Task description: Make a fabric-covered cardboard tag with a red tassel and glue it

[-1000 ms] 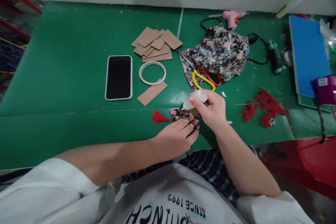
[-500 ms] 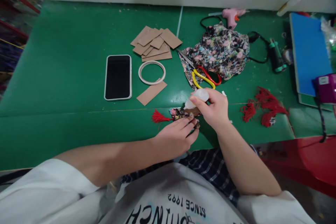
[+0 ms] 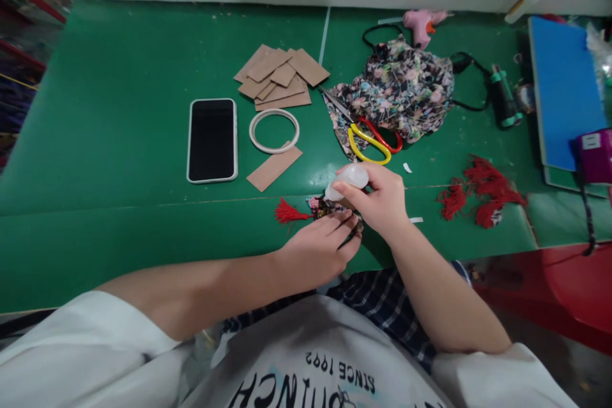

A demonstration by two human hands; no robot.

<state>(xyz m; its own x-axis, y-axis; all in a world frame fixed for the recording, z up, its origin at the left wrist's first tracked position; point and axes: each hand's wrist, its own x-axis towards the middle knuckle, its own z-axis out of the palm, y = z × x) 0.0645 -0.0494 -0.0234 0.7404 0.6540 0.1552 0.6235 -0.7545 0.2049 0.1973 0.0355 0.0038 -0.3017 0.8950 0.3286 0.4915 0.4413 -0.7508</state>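
My right hand [image 3: 386, 199] is closed around a translucent white squeeze bottle [image 3: 352, 178], tilted with its nozzle pointing down to the left. The nozzle end is right at a small floral fabric piece [image 3: 315, 204], though I cannot tell whether it touches. A red tassel [image 3: 289, 211] hangs off the left end of that fabric piece. Brown cardboard shows on the piece, mostly covered by the bottle and fingers. From the near side my left hand [image 3: 322, 245] holds the fabric piece against the table, its fingers bent over the lower edge.
Scissors [image 3: 368, 143] lie on crumpled floral fabric [image 3: 406, 92], with a pink glue gun [image 3: 421, 27] behind. Left of them are cardboard pieces [image 3: 270, 70], a tape roll [image 3: 254, 141], a cardboard strip [image 3: 273, 169] and a phone [image 3: 212, 140]. Red tassels [image 3: 482, 185] lie to the right.
My right hand and the bottle have shifted left along the fabric piece. A white scrap to the right of that hand now shows more fully. My left hand stays in place.
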